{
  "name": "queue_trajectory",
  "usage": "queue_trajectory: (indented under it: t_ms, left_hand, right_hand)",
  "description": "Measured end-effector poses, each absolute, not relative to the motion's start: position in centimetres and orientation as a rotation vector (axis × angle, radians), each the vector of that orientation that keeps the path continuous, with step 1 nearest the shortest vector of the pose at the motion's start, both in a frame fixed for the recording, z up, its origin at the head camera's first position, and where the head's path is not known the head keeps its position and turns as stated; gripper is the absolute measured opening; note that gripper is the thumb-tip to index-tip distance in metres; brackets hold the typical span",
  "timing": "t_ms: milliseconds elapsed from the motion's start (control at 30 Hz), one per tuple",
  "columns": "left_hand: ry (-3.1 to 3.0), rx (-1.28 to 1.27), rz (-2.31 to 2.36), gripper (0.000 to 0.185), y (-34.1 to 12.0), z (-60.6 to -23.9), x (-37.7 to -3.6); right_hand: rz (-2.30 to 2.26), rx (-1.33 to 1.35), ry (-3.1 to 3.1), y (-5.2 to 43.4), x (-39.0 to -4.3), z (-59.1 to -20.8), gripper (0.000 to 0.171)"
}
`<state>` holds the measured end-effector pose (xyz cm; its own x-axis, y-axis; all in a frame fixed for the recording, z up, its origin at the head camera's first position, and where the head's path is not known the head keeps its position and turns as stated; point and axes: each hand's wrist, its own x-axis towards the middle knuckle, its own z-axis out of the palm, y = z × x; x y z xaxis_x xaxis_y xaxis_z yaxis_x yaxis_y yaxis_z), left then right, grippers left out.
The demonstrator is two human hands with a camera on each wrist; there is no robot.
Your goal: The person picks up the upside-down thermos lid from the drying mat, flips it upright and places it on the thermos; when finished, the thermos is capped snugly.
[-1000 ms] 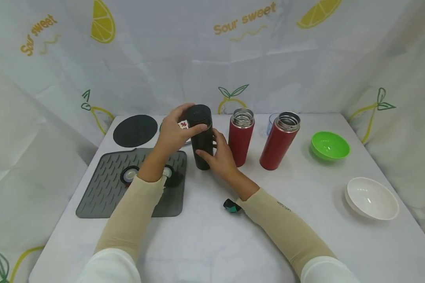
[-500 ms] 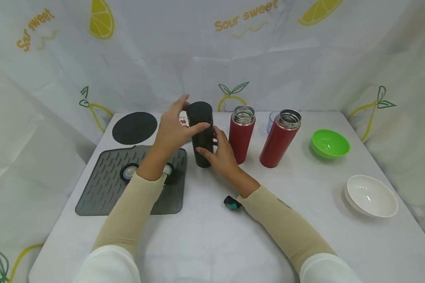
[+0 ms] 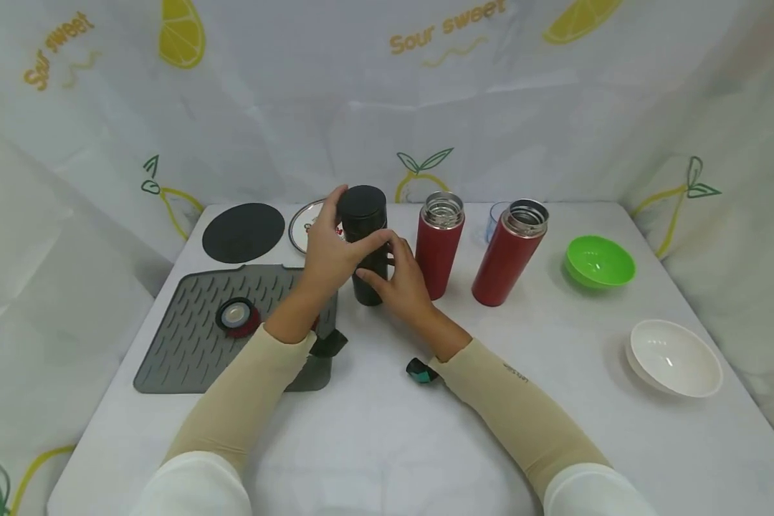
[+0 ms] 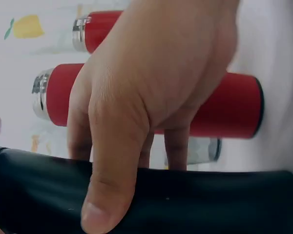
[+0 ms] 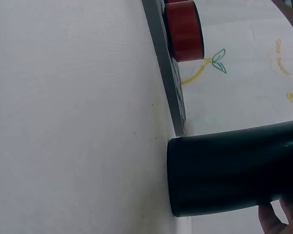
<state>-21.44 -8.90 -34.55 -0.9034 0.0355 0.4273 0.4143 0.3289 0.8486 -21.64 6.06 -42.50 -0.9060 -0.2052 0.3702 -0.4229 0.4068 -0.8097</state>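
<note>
An upright black thermos (image 3: 363,203) stands on the white table, just right of the grey mat. My left hand (image 3: 331,256) grips its upper end, fingers behind the cap and thumb across the front. Lower down, my right hand (image 3: 403,285) holds the body, its thumb in front, as the right hand (image 4: 136,83) also shows in the left wrist view. The thermos base (image 5: 185,178) sits on the tabletop in the right wrist view. To its right stand two red thermoses, a near one (image 3: 437,261) and a farther one (image 3: 508,261), both uncapped with steel mouths showing.
A red lid (image 3: 239,319) lies on the ridged grey mat (image 3: 190,344); my left forearm hides part of the mat. Behind are a black disc (image 3: 244,233), a glass lid (image 3: 299,226) and a clear cup (image 3: 494,217). Green (image 3: 600,261) and white bowls (image 3: 674,358) stand right.
My left hand loosened, its fingers lifting at the cap, then closed round it again, turned further with the thumb farther right. The right hand and the black thermos stayed in place.
</note>
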Motion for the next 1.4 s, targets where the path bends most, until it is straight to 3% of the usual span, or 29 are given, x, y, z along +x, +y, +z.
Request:
queue_trajectory:
  t_ms: [133,233,433,667,867,967,1200,1400]
  left_hand:
    - [-2.297,-0.39,-1.623,0.087,-8.2,-34.3,-22.7]
    - [-2.359,-0.539,-1.722,0.079,-9.6,-33.9,-24.0]
    - [-2.428,-0.801,-1.678,0.091,-12.4,-33.6,-25.8]
    - [-2.103,-0.754,-1.695,0.071,-12.3,-35.9,-23.8]
    - [-2.113,-0.499,-1.687,0.083,-8.4,-35.7,-22.6]
    - [-2.127,-0.424,-1.639,0.079,-7.8,-35.1,-22.8]
    - [-2.363,-0.708,-1.711,0.071,-10.5,-32.9,-24.5]
    - [-2.368,-0.863,-1.886,0.074,-11.8,-33.2,-25.4]
  right_hand:
    - [1.488,0.582,-2.423,6.1,-21.7,-42.5,0.083]
    - [1.491,0.594,-2.42,6.1,-21.8,-42.5,0.082]
    - [1.48,0.557,-2.458,6.4,-21.9,-42.3,0.08]
    - [1.484,0.574,-2.453,6.5,-21.8,-42.6,0.081]
    - [1.451,0.588,-2.434,6.5,-21.8,-42.8,0.083]
    - [1.454,0.598,-2.424,6.4,-21.8,-42.7,0.083]
    - [1.47,0.571,-2.447,6.4,-21.8,-42.4,0.082]
    - [1.495,0.564,-2.485,6.3,-21.7,-42.3,0.081]
